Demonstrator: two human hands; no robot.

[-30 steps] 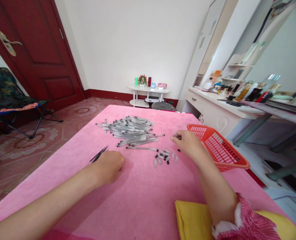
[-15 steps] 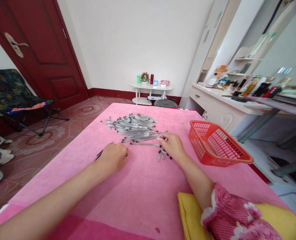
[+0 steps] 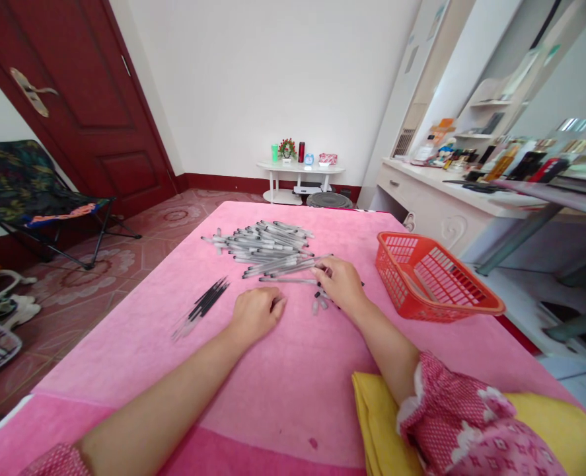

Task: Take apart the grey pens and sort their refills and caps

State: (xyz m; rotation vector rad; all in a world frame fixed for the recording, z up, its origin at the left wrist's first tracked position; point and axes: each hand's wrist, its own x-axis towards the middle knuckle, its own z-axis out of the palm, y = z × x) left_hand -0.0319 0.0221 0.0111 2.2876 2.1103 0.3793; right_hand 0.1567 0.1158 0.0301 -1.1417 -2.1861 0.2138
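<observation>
My left hand (image 3: pixel 257 313) rests on the pink cloth with its fingers curled in; nothing sticks out of it. Left of it lies a bundle of thin black pen refills (image 3: pixel 204 303). My right hand (image 3: pixel 341 283) is closed, thumb and forefinger together on the end of a grey pen (image 3: pixel 323 258) at the right edge of the pile. The heap of clear grey pens (image 3: pixel 267 243) with dark tips lies beyond both hands. Several small pen caps (image 3: pixel 319 303) lie just under my right hand, which partly hides them.
A red plastic basket (image 3: pixel 436 307) stands on the right of the table. Folded yellow cloth (image 3: pixel 379 423) lies under my right forearm. The table's pink cover (image 3: pixel 283 396) reaches its edges. A dressing table (image 3: pixel 461 198) crowded with bottles is on the right.
My left hand has moved right, off the refills, which now lie uncovered on the cloth. My right hand stays at the pile's right edge. The view has shifted slightly.
</observation>
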